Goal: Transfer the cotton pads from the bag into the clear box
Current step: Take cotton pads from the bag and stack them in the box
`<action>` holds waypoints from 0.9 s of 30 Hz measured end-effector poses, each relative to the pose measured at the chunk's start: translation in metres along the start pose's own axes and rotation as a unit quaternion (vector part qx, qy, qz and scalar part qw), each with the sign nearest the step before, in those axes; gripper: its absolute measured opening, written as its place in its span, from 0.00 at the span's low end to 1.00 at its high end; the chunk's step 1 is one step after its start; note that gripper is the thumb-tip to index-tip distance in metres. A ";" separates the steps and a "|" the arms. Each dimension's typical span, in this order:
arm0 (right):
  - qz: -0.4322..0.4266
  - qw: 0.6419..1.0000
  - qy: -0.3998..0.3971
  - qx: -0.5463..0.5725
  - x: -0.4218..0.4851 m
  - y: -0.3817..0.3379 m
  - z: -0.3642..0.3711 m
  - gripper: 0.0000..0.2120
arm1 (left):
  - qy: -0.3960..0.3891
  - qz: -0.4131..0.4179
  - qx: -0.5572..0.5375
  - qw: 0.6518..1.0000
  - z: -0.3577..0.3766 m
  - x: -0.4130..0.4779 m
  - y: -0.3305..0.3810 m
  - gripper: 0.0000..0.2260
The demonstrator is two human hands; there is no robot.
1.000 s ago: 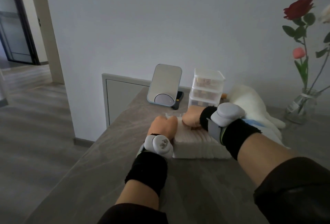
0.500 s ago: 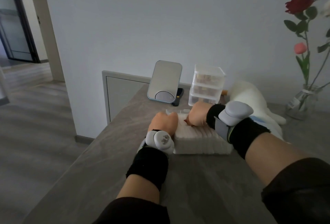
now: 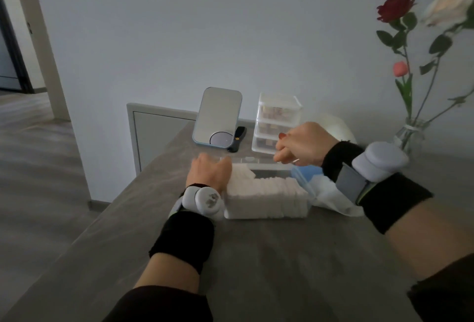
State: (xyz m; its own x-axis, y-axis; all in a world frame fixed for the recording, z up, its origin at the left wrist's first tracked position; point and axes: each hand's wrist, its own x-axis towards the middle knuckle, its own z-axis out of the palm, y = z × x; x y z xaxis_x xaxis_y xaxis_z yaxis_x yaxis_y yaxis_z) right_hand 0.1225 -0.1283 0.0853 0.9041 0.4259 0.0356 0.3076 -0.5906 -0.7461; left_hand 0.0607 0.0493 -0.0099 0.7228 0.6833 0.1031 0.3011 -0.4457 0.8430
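A clear box (image 3: 266,215) stands mid-table, packed with a row of white cotton pads (image 3: 269,190); a gap shows at its far side. My left hand (image 3: 209,174) grips the box's left end, thumb at the pads, fingers hidden behind it. My right hand (image 3: 302,144) hovers above the box's far right corner with curled fingers and nothing visible in them. The white and blue bag (image 3: 331,196) lies crumpled to the right of the box, partly under my right wrist.
Behind the box stand a small mirror (image 3: 218,116), a black device (image 3: 237,138) and a stack of clear drawers (image 3: 278,124). A white soft object (image 3: 336,126) and a glass vase (image 3: 410,137) of roses sit at the back right. The table's left edge (image 3: 154,165) drops to the floor.
My right hand has lifted off the pads and moved up and to the right. The left hand stays at the box's left end.
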 end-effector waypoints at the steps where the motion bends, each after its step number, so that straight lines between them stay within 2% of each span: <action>1: -0.023 0.999 0.018 0.017 -0.008 0.005 -0.010 0.09 | 0.025 0.038 0.056 0.997 -0.001 -0.003 0.003 0.19; 3: -0.070 0.993 0.081 0.049 -0.022 0.023 -0.029 0.11 | 0.062 0.144 0.131 0.979 -0.002 -0.012 0.015 0.17; 5: -0.091 0.985 0.133 0.070 -0.037 0.039 -0.040 0.12 | 0.083 0.239 0.141 0.957 -0.004 -0.024 0.032 0.14; 10: -0.134 0.971 0.192 0.058 -0.079 0.082 -0.055 0.16 | 0.072 0.355 0.148 0.920 0.006 -0.040 0.050 0.09; 12: -0.148 0.968 0.202 0.034 -0.092 0.103 -0.059 0.17 | 0.054 0.383 0.140 0.911 0.017 -0.050 0.058 0.09; 16: -0.188 0.946 0.236 -0.119 -0.104 0.136 -0.057 0.16 | 0.005 0.421 0.160 0.893 0.039 -0.072 0.076 0.12; 19: -0.176 0.946 0.229 -0.148 -0.105 0.149 -0.056 0.10 | -0.024 0.438 0.220 0.872 0.060 -0.090 0.095 0.15; 22: -0.182 0.942 0.214 -0.186 -0.099 0.153 -0.052 0.11 | -0.041 0.429 0.306 0.849 0.078 -0.098 0.107 0.22; 24: -0.178 0.940 0.203 -0.207 -0.092 0.157 -0.053 0.13 | -0.035 0.422 0.328 0.845 0.088 -0.098 0.112 0.19; 27: -0.164 0.938 0.212 -0.220 -0.086 0.155 -0.056 0.15 | -0.018 0.409 0.299 0.862 0.096 -0.091 0.111 0.10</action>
State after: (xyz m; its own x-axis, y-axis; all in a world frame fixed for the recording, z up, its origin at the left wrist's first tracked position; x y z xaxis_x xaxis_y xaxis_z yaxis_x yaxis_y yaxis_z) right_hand 0.1090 -0.2944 0.0039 0.7468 0.3790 0.5465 0.5987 -0.7409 -0.3043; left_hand 0.0880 -0.1184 0.0233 0.8610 -0.0150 0.5083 -0.0595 -0.9957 0.0712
